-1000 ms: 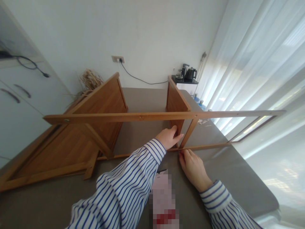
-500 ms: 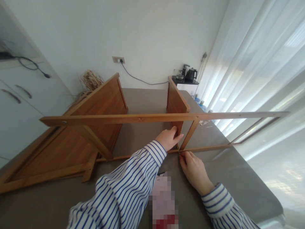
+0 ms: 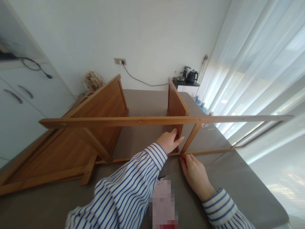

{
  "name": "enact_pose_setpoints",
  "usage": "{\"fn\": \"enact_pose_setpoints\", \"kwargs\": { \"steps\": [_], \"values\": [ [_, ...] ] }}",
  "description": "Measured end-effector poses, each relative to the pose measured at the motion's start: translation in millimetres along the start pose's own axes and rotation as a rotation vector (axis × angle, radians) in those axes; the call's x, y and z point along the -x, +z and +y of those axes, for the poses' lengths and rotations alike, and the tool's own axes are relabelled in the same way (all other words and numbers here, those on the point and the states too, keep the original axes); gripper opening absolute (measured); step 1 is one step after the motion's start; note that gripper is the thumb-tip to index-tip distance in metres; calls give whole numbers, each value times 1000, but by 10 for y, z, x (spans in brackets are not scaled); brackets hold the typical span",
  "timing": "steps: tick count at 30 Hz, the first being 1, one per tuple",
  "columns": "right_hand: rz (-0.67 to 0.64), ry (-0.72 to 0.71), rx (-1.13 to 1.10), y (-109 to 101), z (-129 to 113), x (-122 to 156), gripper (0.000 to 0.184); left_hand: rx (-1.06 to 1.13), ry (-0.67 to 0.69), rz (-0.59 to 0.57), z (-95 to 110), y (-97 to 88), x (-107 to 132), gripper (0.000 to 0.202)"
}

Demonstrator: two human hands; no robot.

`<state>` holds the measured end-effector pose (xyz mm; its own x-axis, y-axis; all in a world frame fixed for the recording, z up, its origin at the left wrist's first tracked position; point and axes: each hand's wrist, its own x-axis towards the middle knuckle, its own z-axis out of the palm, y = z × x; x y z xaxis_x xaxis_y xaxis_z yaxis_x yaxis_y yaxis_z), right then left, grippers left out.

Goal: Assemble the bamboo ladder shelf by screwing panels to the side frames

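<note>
A wooden shelf unit lies on its side, with a ladder-like side frame [image 3: 164,121] nearest me. My left hand [image 3: 168,141] reaches between its upper and lower rails and grips the near lower part of the right wooden shelf board [image 3: 177,98]. Its thumb points right and some fingers are hidden by the board. Just below the joint of crossbar [image 3: 191,138] and lower rail [image 3: 207,151], my right hand [image 3: 196,173] has its fingers pinched together against the rail. Whatever they hold is hidden. Further left stands a larger wooden board [image 3: 102,101] in the same unit.
The unit rests on a grey-brown table [image 3: 238,184]. Small pale pieces [image 3: 206,126] lie beyond the frame. A black kettle [image 3: 192,76] stands on a cabinet at the back. White curtains [image 3: 259,70] hang right; a pixelated patch [image 3: 163,200] covers something in front of me.
The view has shifted slightly, so everything sits a little lower. Both hands keep their places on the shelf unit, with no clear movement of the parts.
</note>
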<state>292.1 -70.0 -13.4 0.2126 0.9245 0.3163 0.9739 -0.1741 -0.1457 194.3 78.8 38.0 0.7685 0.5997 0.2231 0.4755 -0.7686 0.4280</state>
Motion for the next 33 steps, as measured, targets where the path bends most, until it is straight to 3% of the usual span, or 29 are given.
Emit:
{"fn": "enact_pose_setpoints", "kwargs": {
  "steps": [33],
  "values": [
    [41,-20,8,47,30,-28,23,1,4,-37,95,-57,37,37]
  ]
}}
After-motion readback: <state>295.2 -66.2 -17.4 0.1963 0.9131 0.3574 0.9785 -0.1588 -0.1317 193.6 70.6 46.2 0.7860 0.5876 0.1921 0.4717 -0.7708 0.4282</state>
